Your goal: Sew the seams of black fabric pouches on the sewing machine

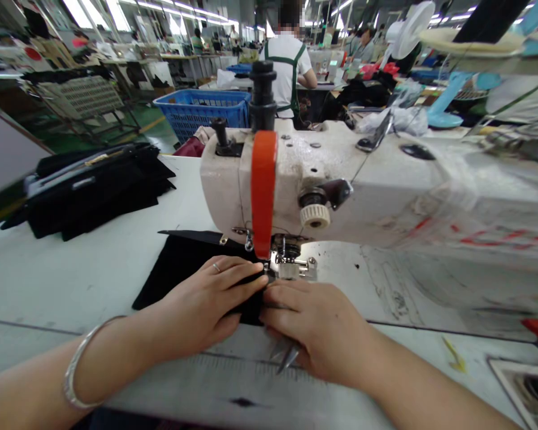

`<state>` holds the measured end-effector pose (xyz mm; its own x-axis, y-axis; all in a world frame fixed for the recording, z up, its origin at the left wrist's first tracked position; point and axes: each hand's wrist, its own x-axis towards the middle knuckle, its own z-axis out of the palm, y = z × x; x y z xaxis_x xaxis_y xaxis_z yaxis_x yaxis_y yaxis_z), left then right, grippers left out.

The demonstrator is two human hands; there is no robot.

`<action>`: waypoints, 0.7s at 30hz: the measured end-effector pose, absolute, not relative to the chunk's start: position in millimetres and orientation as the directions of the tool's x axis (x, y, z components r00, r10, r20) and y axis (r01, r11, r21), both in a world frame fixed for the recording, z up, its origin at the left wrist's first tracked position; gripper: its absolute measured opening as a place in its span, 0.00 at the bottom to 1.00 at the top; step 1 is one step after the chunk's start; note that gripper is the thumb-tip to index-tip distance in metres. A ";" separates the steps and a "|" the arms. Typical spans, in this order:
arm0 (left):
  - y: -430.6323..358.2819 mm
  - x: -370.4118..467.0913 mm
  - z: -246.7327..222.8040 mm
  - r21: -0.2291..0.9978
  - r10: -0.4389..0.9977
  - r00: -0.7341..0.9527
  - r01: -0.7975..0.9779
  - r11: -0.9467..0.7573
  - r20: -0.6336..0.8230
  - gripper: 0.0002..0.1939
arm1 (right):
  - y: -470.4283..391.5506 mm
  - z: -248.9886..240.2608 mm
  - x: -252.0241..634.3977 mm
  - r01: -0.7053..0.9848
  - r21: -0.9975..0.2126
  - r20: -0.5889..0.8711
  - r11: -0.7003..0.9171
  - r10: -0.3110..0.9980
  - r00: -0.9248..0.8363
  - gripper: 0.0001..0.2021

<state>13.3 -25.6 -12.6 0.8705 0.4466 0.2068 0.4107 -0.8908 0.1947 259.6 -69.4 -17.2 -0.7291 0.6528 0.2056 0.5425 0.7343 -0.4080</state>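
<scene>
Left grip flat on black fabric, right grip curled around snips

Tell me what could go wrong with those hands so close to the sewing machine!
The left hand lies on the black cloth, fingertips near the metal parts low on the sewing machine, so a finger might get hurt. The right hand holds a pointed metal tool, which might poke someone.
</scene>
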 end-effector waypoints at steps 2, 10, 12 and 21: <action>-24.7 14.0 -15.0 0.151 0.430 0.878 0.405 -0.901 0.211 0.28 | -72.9 -18.3 253.9 0.549 -0.408 0.161 0.730 0.649 -0.743 0.14; -14.9 14.6 -18.3 0.055 0.367 0.898 0.365 -0.929 0.244 0.22 | -71.1 -23.1 246.9 0.554 -0.408 0.129 0.726 0.646 -0.752 0.11; -9.5 15.1 -17.9 0.041 0.342 0.905 0.343 -0.938 0.254 0.22 | -69.9 -23.7 246.0 0.568 -0.412 0.129 0.712 0.663 -0.738 0.11; -11.5 18.4 -15.4 -0.007 0.297 0.889 0.319 -0.948 0.349 0.14 | -67.7 -20.0 243.1 0.601 -0.391 0.139 0.697 0.691 -0.710 0.13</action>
<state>18.4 -11.5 -15.4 0.8887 0.2969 0.3492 0.3194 -0.9476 -0.0072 243.1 -67.7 -20.0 -0.7098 0.6906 0.1386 0.6014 0.6967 -0.3911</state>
